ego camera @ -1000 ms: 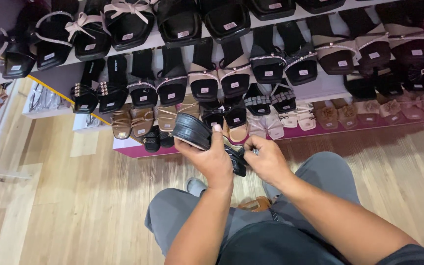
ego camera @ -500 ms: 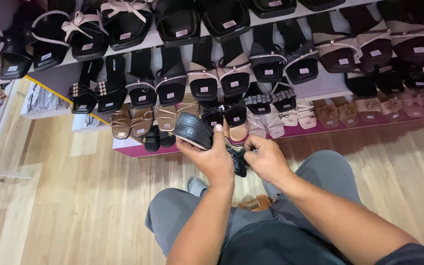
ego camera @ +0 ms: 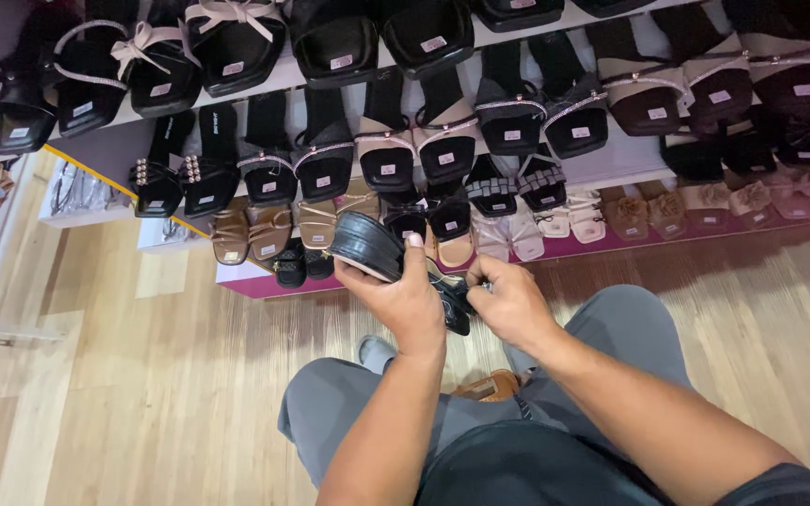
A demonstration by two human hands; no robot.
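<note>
Right now we hold a black flat shoe (ego camera: 372,245) up in front of the lowest shelf row, sole side toward the camera, toe end pointing up-left. Our left hand (ego camera: 403,298) is wrapped around its middle, thumb on top, fingers closed on it. Our right hand (ego camera: 508,300) sits just beside, fingers pinched together on a small dark part at the shoe's rear end (ego camera: 455,305); we cannot tell if that is a strap, a tag or a second shoe, since the hand hides it.

Below the hands, our knees in grey trousers (ego camera: 630,328) are bent over a wooden floor (ego camera: 142,394), and a tan shoe (ego camera: 491,384) peeks out between the legs.

Beyond the shoe, the tiered display shelf (ego camera: 264,281) carries rows of sandals: tan strappy pairs (ego camera: 253,232) just left of the held shoe, white ones (ego camera: 555,220) to the right, black slides with pale bands (ego camera: 386,159) above, chunky black ones (ego camera: 330,42) at the top.

To do this well, we judge the left hand should keep the shoe steady and level while the right works only the small part, with light fingertip pressure, and keep the shoe clear of the shelf row so nothing gets knocked off.
</note>
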